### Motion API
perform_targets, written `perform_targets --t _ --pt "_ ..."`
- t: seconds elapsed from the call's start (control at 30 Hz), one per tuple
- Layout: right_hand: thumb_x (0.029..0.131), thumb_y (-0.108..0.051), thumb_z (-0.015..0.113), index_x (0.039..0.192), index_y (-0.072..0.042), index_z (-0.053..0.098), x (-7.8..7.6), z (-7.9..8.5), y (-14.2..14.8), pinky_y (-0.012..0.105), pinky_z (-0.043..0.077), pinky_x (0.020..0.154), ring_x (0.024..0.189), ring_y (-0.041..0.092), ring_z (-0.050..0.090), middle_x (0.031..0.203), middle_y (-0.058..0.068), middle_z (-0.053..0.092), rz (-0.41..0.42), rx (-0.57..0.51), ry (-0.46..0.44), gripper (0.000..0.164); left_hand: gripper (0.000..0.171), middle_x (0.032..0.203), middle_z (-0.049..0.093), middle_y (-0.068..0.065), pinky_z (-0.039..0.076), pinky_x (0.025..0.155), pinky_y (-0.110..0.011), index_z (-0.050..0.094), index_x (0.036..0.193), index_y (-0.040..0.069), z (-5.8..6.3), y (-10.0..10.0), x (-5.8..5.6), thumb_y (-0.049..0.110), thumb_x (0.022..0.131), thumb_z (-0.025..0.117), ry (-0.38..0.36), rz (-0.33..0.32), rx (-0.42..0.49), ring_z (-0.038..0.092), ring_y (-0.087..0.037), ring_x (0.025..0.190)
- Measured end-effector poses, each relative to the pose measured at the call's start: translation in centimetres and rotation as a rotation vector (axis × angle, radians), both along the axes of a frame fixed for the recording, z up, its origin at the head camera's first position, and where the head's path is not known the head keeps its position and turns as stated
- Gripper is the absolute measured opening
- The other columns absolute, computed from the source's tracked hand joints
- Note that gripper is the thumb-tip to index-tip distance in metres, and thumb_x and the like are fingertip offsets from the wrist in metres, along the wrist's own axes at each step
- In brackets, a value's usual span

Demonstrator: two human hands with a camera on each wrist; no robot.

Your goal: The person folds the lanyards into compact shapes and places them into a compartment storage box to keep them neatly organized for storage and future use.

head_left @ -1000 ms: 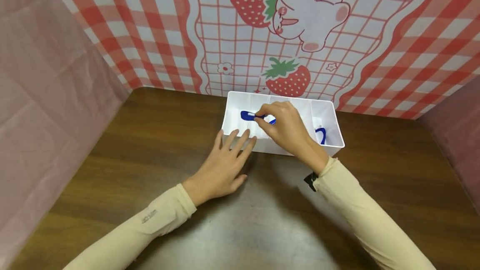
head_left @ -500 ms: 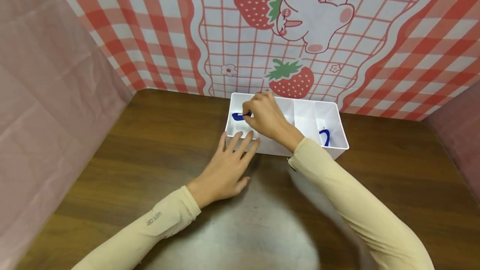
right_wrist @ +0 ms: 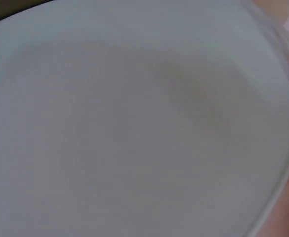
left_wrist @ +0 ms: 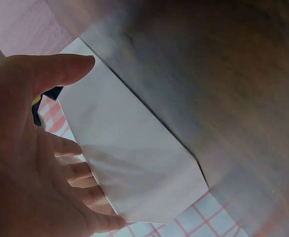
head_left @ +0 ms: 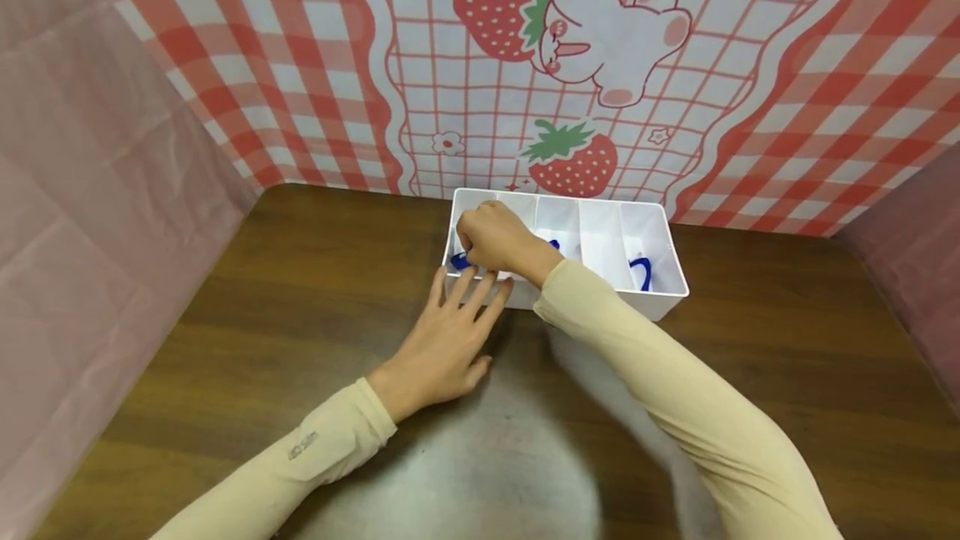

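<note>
A white divided storage box (head_left: 592, 297) stands at the back of the table. My left hand (head_left: 438, 352) lies at its front left, fingers spread and nearly straight, fingertips at the front rim. In the left wrist view those fingers (left_wrist: 87, 192) rest along the edge of the box wall (left_wrist: 129, 133). My right hand (head_left: 495, 236) reaches into the leftmost compartment with curled fingers, pinching a small dark-blue item (head_left: 460, 260) with a pale patch; the hand hides most of it. The right wrist view is filled by a blurred pale surface.
A blue curved strip (head_left: 642, 272) lies in the rightmost compartment. Another bit of blue (head_left: 554, 245) shows in a middle compartment beside the right wrist. A red-and-white strawberry-print cloth (head_left: 420, 90) hangs right behind the box. Pink cloth (head_left: 112, 148) walls the left side of the wooden table (head_left: 285, 273).
My right hand has moved left across the box with the blue item, then nearer the front of the leftmost compartment. My left hand has stayed at the front rim.
</note>
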State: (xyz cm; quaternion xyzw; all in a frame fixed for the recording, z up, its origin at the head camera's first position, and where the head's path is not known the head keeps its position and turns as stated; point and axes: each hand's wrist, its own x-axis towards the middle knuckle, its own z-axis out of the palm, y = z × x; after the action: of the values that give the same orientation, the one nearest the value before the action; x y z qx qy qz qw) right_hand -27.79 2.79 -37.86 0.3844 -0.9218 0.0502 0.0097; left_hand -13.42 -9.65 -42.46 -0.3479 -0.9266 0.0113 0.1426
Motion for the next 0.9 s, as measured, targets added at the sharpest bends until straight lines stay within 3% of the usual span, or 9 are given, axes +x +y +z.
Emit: perform_targets --t 0.1,0.3,0.47,0.53,0.7,0.8,0.9 --pt "0.077 -0.004 0.071 0.075 -0.012 0.07 -0.2 0.0 -0.6 0.04 0.05 0.079 0.076 0.023 0.063 0.075 0.001 0.068 -0.028 0.081 -0.057 0.008 0.101 0.157 0.032 -0.017 0.019 0.112 -0.068 0.025 0.157 0.006 -0.1 -0.1 0.0 0.046 0.08 0.078 0.001 -0.005 0.008 0.029 -0.041 0.142" --pt "0.081 -0.009 0.071 0.084 -0.01 0.072 0.2 0.5 -0.4 0.04 0.051 0.081 0.08 0.024 0.065 0.081 0.003 0.07 -0.049 0.167 -0.086 0.003 0.1 0.157 0.032 -0.016 0.018 0.113 -0.066 0.025 0.157 0.008 -0.2 0.0 -0.1 0.043 0.08 0.078 0.0 -0.011 0.007 0.028 -0.04 0.143" --pt "0.089 -0.009 0.064 0.082 -0.007 0.073 1.9 2.0 1.4 0.037 0.052 0.07 0.069 0.02 0.059 0.073 0.003 0.066 -0.076 0.043 -0.18 0.011 0.1 0.157 0.032 -0.017 0.02 0.112 -0.066 0.027 0.156 0.008 -0.3 -0.1 -0.2 0.042 0.078 0.079 0.008 -0.027 0.022 0.026 -0.041 0.144" --pt "0.093 -0.011 0.062 0.088 -0.004 0.075 3.1 2.8 2.4 0.037 0.054 0.075 0.077 0.021 0.063 0.081 0.006 0.07 -0.083 -0.034 -0.18 0.015 0.1 0.159 0.028 -0.017 0.019 0.113 -0.066 0.027 0.157 0.008 -0.4 -0.3 -0.3 0.042 0.079 0.08 0.011 -0.028 0.021 0.024 -0.041 0.145" --pt "0.094 -0.007 0.065 0.102 0.001 0.074 6.5 3.8 5.9 0.044 0.048 0.099 0.108 0.031 0.063 0.103 0.013 0.072 -0.019 -0.206 -0.024 0.015 0.099 0.163 0.02 -0.016 0.017 0.114 -0.066 0.024 0.158 0.009 -0.4 -1.0 -0.7 0.041 0.081 0.078 -0.03 -0.036 0.04 0.02 -0.04 0.148" --pt "0.091 -0.005 0.068 0.103 0.002 0.072 8.9 3.6 8.5 0.045 0.047 0.1 0.111 0.032 0.061 0.105 0.013 0.071 0.024 -0.284 0.078 0.014 0.092 0.163 0.02 -0.015 0.016 0.115 -0.064 0.026 0.157 0.01 -0.3 -1.7 -1.0 0.037 0.086 0.076 -0.081 -0.053 0.101 0.021 -0.038 0.148" --pt "0.09 -0.006 0.07 0.106 -0.001 0.071 11.5 3.0 11.5 0.045 0.049 0.094 0.108 0.03 0.06 0.106 0.011 0.069 0.01 -0.348 0.161 0.017 0.082 0.162 0.021 -0.016 0.018 0.116 -0.061 0.031 0.155 0.01 -0.2 -2.8 -0.9 0.034 0.09 0.073 -0.102 -0.065 0.19 0.022 -0.039 0.147"
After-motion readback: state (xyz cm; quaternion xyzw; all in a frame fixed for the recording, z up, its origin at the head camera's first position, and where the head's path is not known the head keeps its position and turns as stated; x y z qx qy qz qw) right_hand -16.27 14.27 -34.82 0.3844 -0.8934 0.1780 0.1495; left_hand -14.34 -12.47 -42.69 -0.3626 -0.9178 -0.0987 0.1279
